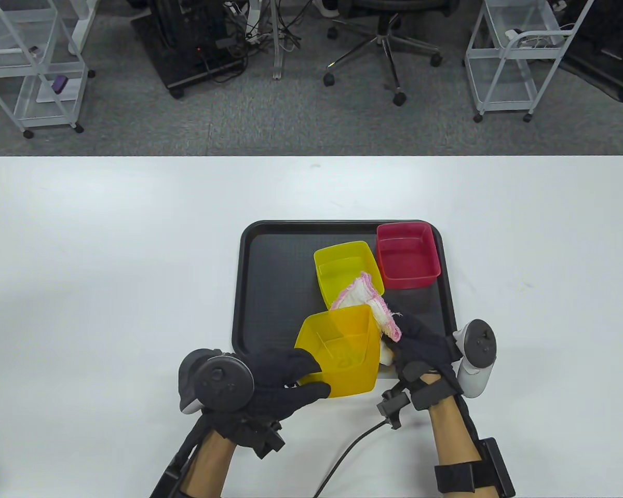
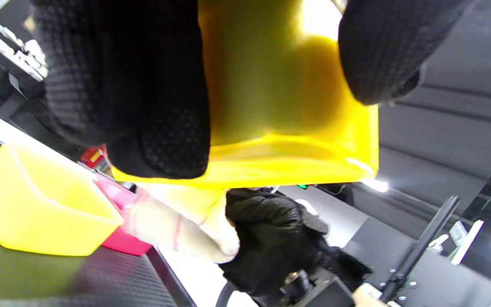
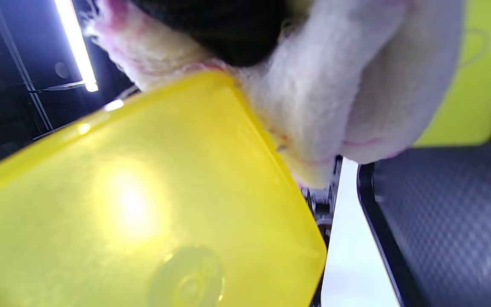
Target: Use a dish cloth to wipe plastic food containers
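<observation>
My left hand (image 1: pixel 285 381) grips an orange-yellow plastic container (image 1: pixel 340 350) by its near wall and holds it above the front edge of the black tray (image 1: pixel 249 290); the container fills the left wrist view (image 2: pixel 279 111). My right hand (image 1: pixel 420 347) holds a white dish cloth with pink trim (image 1: pixel 374 303) against the container's right side. The cloth shows in the right wrist view (image 3: pixel 339 98) beside the container (image 3: pixel 143 204). A lemon-yellow container (image 1: pixel 342 267) and a red container (image 1: pixel 407 254) sit on the tray.
The tray lies on a white table (image 1: pixel 109 259). A black cable (image 1: pixel 342 456) runs from the right wrist toward the table's near edge. Beyond the table stand white carts (image 1: pixel 31 67) and an office chair (image 1: pixel 384 41).
</observation>
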A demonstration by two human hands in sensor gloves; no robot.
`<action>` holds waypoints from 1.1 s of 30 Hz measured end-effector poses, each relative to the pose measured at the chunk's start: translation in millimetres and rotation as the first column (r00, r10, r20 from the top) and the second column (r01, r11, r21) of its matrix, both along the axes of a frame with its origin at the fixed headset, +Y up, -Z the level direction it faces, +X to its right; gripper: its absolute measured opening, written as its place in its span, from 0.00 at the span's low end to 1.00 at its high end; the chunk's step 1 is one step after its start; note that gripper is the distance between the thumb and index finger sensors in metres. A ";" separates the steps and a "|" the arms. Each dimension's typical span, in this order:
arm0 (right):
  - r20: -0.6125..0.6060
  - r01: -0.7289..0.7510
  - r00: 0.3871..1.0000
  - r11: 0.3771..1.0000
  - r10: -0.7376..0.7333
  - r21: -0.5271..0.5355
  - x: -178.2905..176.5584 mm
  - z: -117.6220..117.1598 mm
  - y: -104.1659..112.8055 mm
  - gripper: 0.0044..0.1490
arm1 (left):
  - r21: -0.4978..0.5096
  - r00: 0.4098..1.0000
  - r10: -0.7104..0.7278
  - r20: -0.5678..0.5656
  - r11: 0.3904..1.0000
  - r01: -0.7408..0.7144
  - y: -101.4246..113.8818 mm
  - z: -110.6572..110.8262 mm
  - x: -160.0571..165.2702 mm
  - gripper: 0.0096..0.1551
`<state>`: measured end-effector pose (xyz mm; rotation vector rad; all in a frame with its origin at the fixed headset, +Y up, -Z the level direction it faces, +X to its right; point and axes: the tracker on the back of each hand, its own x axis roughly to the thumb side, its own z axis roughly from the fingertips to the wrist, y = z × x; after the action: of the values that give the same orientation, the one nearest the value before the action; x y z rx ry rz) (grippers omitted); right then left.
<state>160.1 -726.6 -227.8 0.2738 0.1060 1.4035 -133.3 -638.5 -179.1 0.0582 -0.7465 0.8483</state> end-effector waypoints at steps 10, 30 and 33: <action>-0.135 0.122 0.982 0.991 -0.129 -0.060 -30.8 3.4 -7.7 0.28 | -0.039 0.976 0.203 0.075 0.979 -0.201 3.5 7.4 11.5 0.23; -0.235 0.096 0.967 0.995 -0.102 -0.038 -86.7 24.1 -12.0 0.30 | 0.057 0.961 0.247 -0.122 0.969 -0.242 -3.5 6.6 2.8 0.24; -0.188 0.098 0.975 0.989 -0.117 -0.107 -85.0 29.9 -15.9 0.32 | 0.158 0.967 0.149 -0.206 0.980 -0.118 -2.4 9.3 6.3 0.23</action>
<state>75.1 -742.5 -197.9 0.3304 0.3150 1.2575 -127.0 -640.8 -169.8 0.3298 -0.6011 0.8987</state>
